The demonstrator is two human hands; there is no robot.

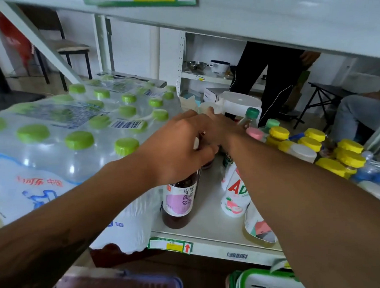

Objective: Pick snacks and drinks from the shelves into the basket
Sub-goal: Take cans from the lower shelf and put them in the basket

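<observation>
1. A white metal shelf (213, 228) carries the drinks; a stool and a standing person show behind it.
2. The left hand (180, 151) curls round the neck of a dark purple-labelled bottle (180, 201) standing on the shelf.
3. The right hand (222, 124) reaches further back; I cannot tell its grip.
4. Shrink-wrapped green-capped water bottles (78, 127) sit left of the bottle, yellow-capped bottles (312, 141) to its right.
5. A green-rimmed basket (266, 282) sits below the shelf.

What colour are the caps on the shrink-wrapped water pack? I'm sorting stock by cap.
Light green caps, clearest in the head view.
</observation>
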